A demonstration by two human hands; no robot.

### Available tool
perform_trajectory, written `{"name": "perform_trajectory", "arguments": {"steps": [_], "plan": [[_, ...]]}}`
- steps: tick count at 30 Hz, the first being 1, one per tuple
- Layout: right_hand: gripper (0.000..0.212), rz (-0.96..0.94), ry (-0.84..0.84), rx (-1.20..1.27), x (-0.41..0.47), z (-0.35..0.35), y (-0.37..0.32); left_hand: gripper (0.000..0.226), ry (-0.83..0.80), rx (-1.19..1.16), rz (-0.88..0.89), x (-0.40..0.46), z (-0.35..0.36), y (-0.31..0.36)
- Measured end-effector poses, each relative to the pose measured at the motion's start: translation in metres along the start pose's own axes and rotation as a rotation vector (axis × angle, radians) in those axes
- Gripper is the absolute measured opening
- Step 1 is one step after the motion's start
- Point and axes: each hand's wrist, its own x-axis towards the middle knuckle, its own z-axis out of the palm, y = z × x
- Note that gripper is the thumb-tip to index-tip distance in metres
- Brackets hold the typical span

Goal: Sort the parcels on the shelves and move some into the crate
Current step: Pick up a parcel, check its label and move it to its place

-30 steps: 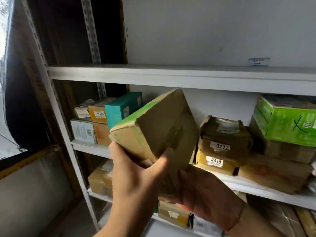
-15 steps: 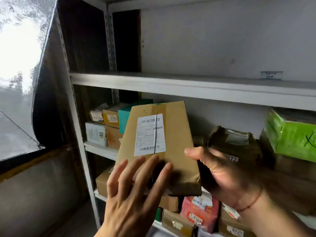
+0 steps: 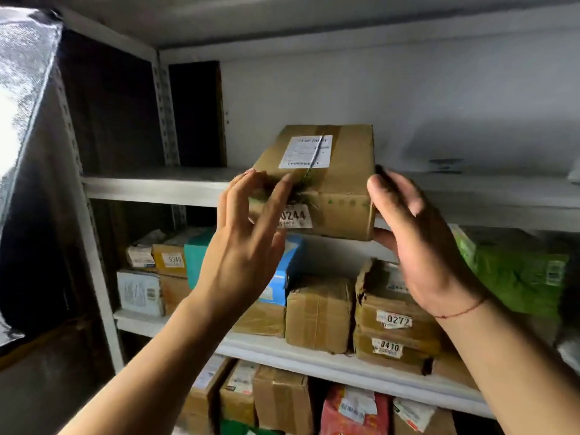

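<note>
A brown cardboard parcel with a white shipping label on top and a "0244" sticker on its front sits at the front edge of the upper shelf, jutting out over it. My right hand holds its right end, thumb under the bottom corner and fingers along the side. My left hand touches the parcel's front left with spread, nearly straight fingers. No crate is in view.
The middle shelf carries brown boxes marked 0272, 0410 and 0345, a teal box and a green parcel. More parcels fill the shelf below. A slotted metal upright stands at the left.
The parcel has gone up from chest height in front of the middle shelf to the upper shelf's edge. Both hands rose with it, and my left hand's fingers have spread.
</note>
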Motion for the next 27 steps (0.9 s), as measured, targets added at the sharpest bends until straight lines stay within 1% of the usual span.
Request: {"name": "perform_trajectory", "arguments": {"steps": [1,2,4,7,10,11,13,15,18,20,22,24,26,27], "plan": [[0.046,-0.031,-0.033,0.000,0.000,-0.002,-0.001,0.070,0.015,-0.009,0.011,0.009,0.003,-0.002],[0.046,-0.083,-0.024,-0.058,0.004,-0.004,0.001,0.070,0.024,-0.014,0.025,0.019,0.008,-0.006],[0.044,-0.142,0.062,-0.248,0.021,-0.006,0.008,0.068,0.016,-0.015,0.044,0.038,0.022,-0.014],[0.040,-0.086,0.176,-0.465,0.052,-0.007,0.014,0.069,-0.020,-0.049,0.035,0.063,0.046,-0.027],[0.047,-0.076,0.253,-0.575,0.073,-0.008,0.015,0.068,-0.041,-0.113,0.024,0.080,0.064,-0.038],[0.049,-0.071,0.283,-0.655,0.077,-0.007,0.013,0.069,-0.046,-0.126,0.020,0.085,0.068,-0.041],[0.043,-0.072,0.336,-0.855,0.084,-0.003,0.008,0.070,-0.050,-0.152,0.008,0.092,0.077,-0.046],[0.033,-0.078,0.349,-0.963,0.090,-0.001,0.006,0.071,-0.059,-0.179,0.008,0.095,0.083,-0.049],[0.031,-0.073,0.362,-1.021,0.095,0.000,0.009,0.070,-0.077,-0.206,0.036,0.095,0.087,-0.056],[0.033,-0.073,0.373,-1.004,0.097,0.000,0.015,0.069,-0.081,-0.204,0.049,0.093,0.084,-0.055],[0.043,-0.098,0.416,-0.968,0.092,0.004,0.020,0.067,-0.065,-0.205,0.043,0.084,0.075,-0.052],[0.054,-0.201,0.489,-0.901,0.075,0.010,0.026,0.059,-0.009,-0.216,-0.002,0.063,0.063,-0.050],[0.050,-0.348,0.533,-0.842,0.042,0.024,0.038,0.044,0.076,-0.238,-0.076,0.022,0.054,-0.051],[0.045,-0.377,0.513,-0.802,0.022,0.034,0.049,0.038,0.098,-0.252,-0.122,-0.004,0.054,-0.052]]}}
